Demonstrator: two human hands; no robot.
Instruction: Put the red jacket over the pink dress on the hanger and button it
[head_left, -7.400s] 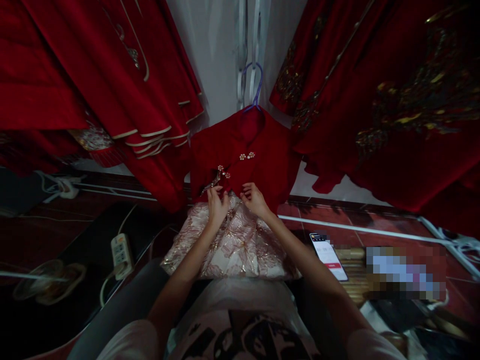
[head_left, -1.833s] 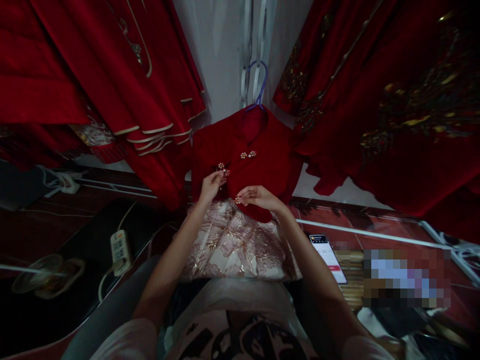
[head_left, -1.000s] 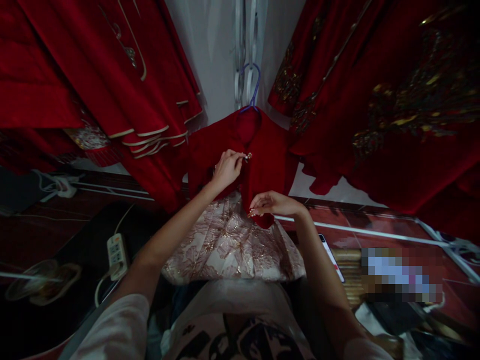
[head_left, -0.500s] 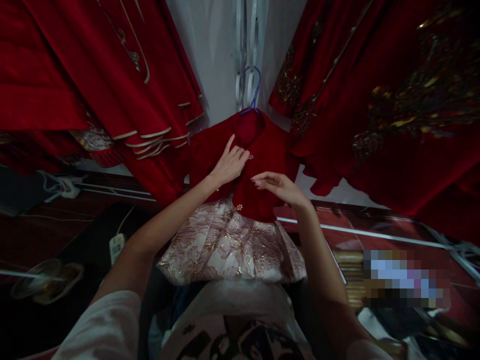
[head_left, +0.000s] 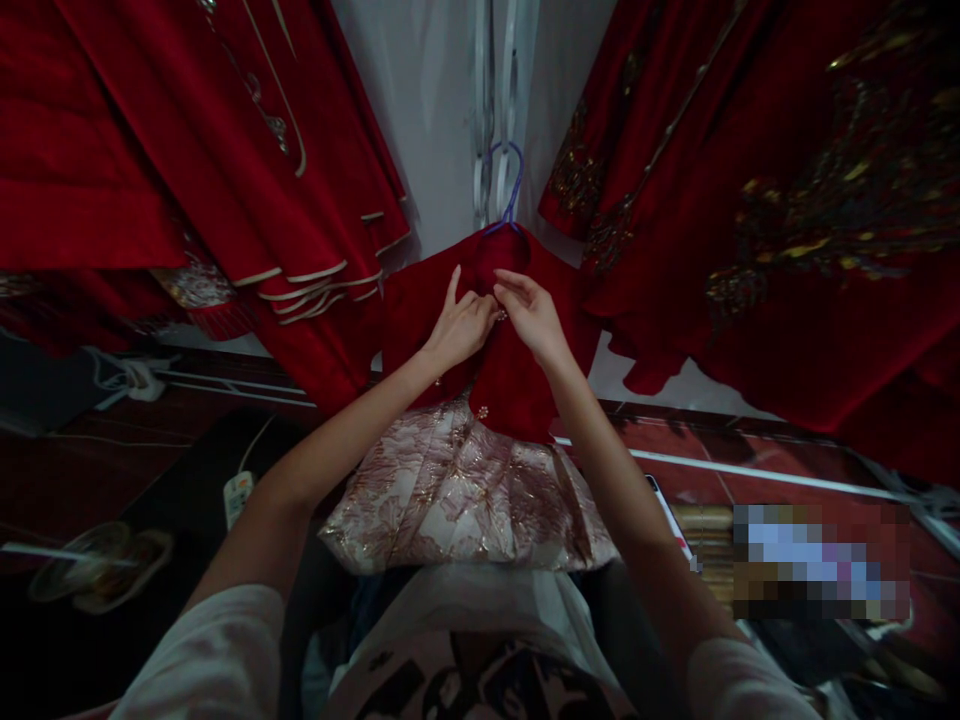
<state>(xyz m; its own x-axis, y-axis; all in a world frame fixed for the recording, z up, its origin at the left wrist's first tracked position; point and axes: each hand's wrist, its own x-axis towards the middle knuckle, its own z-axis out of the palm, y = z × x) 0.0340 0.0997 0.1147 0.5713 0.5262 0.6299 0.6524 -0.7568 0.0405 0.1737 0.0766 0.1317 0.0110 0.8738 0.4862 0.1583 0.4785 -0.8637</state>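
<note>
A small red jacket (head_left: pixel 517 375) hangs in front of me on a purple hanger (head_left: pixel 516 190). Below it spreads a pale pink and gold patterned skirt (head_left: pixel 465 500). At the jacket's front edge, just under the collar, my left hand (head_left: pixel 463 325) pinches the cloth beside a jewelled button (head_left: pixel 502 315), its index finger raised. Meeting it from the right is my right hand (head_left: pixel 531 312), fingers curved and drawn together at the same spot; its thumb is mostly hidden. Lower on the jacket front, another jewelled button (head_left: pixel 482 412) shows beside the parted edge.
Red garments with pale trim (head_left: pixel 300 200) hang on the left, and red garments with gold embroidery (head_left: pixel 750 250) on the right. White metal rods (head_left: pixel 484 100) hold the hanger. A phone (head_left: pixel 667 515), a remote-like white device (head_left: pixel 237 495) and a plastic bowl (head_left: pixel 97 565) lie lower down.
My right hand has moved up and left to the button beside my left hand. My left hand keeps its pinch at the jacket's edge.
</note>
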